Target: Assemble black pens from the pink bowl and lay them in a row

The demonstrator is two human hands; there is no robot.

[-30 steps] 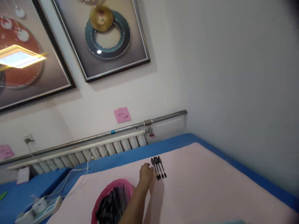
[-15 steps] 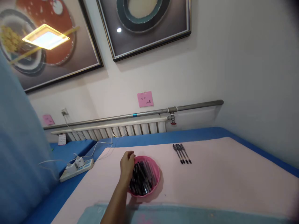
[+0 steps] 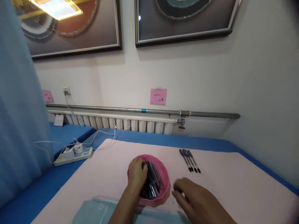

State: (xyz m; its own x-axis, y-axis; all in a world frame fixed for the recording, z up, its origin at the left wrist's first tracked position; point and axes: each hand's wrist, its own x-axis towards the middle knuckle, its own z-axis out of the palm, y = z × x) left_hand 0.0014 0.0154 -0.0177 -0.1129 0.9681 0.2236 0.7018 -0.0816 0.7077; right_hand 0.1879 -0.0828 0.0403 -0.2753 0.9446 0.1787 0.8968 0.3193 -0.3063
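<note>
— How is the grip?
— I cannot tell: left hand [image 3: 137, 171] is curled over pens [image 3: 153, 182] in the bowl [image 3: 165, 174]; right hand [image 3: 196, 194], half-curled, beside it.
— And the four pens [image 3: 191, 161]?
— On the sheet [image 3: 229, 183], long axes slanting away and leftward.

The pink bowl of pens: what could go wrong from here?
The left hand reaches over the rim of the pink bowl, so leaning on it might tip it and spill the pens inside. The right hand is near the four pens on the pink sheet; a stray brush could scatter them.
</note>
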